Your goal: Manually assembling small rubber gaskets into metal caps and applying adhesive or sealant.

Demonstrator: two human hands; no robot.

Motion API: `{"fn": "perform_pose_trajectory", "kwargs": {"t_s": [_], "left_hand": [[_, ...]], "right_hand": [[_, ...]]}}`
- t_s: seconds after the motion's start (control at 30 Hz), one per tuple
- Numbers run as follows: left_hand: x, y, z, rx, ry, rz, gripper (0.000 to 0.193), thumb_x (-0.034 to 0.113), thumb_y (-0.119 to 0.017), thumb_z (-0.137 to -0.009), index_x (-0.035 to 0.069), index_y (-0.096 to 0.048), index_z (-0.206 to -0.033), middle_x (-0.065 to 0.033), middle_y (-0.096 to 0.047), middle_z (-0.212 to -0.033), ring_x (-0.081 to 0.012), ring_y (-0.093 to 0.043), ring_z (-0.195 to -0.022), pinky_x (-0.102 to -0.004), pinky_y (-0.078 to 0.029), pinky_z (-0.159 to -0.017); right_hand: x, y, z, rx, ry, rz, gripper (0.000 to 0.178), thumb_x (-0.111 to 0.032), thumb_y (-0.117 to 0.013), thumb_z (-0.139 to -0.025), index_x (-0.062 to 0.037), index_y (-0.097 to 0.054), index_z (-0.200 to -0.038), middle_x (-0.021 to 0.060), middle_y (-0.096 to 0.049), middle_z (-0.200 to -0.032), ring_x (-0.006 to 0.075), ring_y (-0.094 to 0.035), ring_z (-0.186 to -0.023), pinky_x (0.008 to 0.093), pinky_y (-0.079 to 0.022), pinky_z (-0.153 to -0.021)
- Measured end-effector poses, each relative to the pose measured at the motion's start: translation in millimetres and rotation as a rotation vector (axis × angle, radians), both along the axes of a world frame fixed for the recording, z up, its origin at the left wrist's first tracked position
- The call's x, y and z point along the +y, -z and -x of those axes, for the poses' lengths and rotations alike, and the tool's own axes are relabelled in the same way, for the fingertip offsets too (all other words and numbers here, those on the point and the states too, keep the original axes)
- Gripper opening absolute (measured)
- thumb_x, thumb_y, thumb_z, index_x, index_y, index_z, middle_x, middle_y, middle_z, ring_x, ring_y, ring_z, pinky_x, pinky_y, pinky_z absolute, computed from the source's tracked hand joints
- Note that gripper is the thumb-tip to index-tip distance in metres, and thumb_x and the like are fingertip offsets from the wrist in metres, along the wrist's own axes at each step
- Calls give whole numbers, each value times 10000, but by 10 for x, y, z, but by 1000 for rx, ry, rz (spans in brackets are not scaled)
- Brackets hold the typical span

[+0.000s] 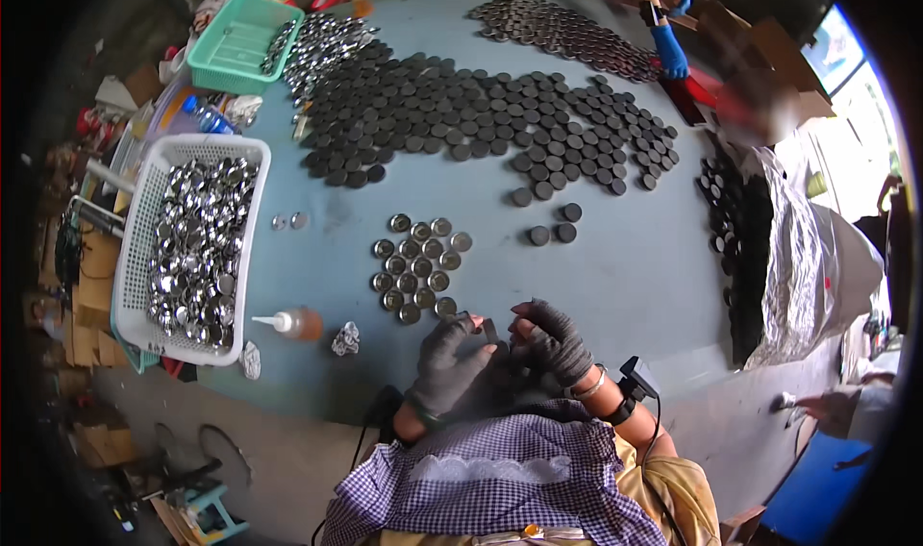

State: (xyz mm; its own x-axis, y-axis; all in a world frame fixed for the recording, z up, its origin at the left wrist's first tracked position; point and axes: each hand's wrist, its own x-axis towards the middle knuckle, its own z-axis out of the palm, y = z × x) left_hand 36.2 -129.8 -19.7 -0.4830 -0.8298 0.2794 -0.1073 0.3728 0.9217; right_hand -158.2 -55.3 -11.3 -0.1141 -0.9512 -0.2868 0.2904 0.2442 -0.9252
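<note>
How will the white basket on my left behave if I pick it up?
The white basket will probably feel heavy, being piled with shiny discs that look metal. Being perforated, it may flex slightly. The discs lie loose, so they might slide if it tilts.

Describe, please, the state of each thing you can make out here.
White basket: heaped with silvery caps.
Green basket: partly filled.
Dark discs: spread across the table.
Metal cups: loosely clustered.
Squeeze bottle: nozzle fitted.
Plastic bottle: capped.
Silvery scrap: crumpled.
Silvery sheet: wrinkled.
Left hand: gloved, pinching a dark piece.
Right hand: gloved, half curled; grip unclear.
</note>
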Motion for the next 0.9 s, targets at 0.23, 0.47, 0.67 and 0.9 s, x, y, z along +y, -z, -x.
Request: {"fn": "perform_pose_trajectory", "kwargs": {"t_s": [0.23, 0.47, 0.67, 0.9], "left_hand": [[-19, 83, -259, -4, -49, 0, 448, -19, -783, -727, -3, -625, -1147, -123, -671, -1077, -237, -660, -973, -344, -526, -880], [-33, 58, -434, -48, -174, 87, 434, -40, -751, -735, -2, -619, -1146, -133, -658, -1097, -254, -655, -1004, -354, -521, -872], [-67, 167, -679, 34, -402, -18, 428, -78, -697, -760, -12, -597, -1171, -85, -629, -1107, -170, -606, -937, -317, -487, -883], [-3, 130, -743, -240, -211, 150, 370, -31, -718, -700, 30, -658, -1060, -117, -648, -1059, -265, -634, -927, -354, -527, -819]], "right_hand": [[-219, -101, -250, 84, -172, 10, 300, -179, -630, -942, -27, -583, -1195, 38, -619, -1078, 114, -565, -1006, 289, -484, -864], [-512, 8, -477, 271, -309, 112, 302, -166, -702, -880, -29, -604, -1132, 37, -628, -1005, 127, -584, -919, 325, -488, -799], [-946, 272, -665, 927, -390, 366, 203, -27, -618, -782, -66, -589, -980, 113, -616, -981, 336, -589, -931, 453, -494, -806], [-1078, 824, -344, 1631, -421, 563, 186, -203, -584, -790, -107, -640, -940, 141, -595, -1046, 364, -550, -1014, 475, -468, -864]]}}
